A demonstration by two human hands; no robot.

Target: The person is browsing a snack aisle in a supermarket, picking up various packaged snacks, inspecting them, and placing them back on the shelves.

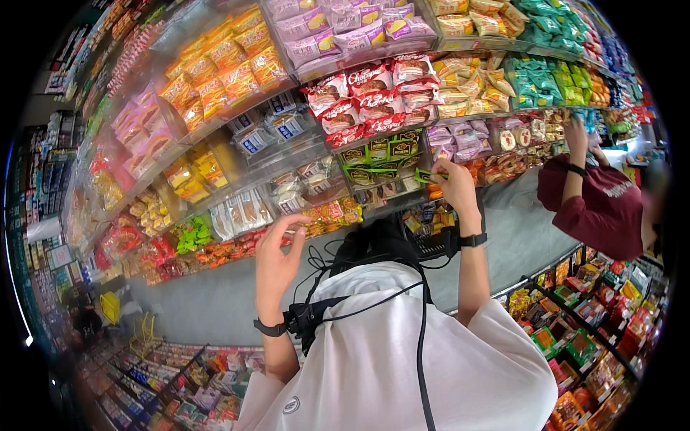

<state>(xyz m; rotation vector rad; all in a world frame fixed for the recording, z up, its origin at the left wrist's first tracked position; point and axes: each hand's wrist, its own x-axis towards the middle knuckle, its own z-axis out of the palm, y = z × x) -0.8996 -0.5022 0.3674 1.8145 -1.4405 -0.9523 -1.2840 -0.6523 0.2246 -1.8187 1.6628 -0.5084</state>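
Observation:
My right hand pinches a small green snack packet at the front edge of a shelf bin. Behind it, several dark green packets of a similar look fill that bin. Nothing is in my left hand, which hovers before the lower shelf with its fingers curved and apart. Closest to it are small orange-yellow wrapped snacks and a bin of clear-wrapped brown pieces. Below my right hand is a dark shopping basket with several packets inside, partly hidden by my forearm.
Tiered shelves hold red-and-white packets, purple packets and orange packets behind clear dividers. At the right, a person in a maroon shirt reaches toward the shelves. Another packed display stands behind me, beyond the grey floor.

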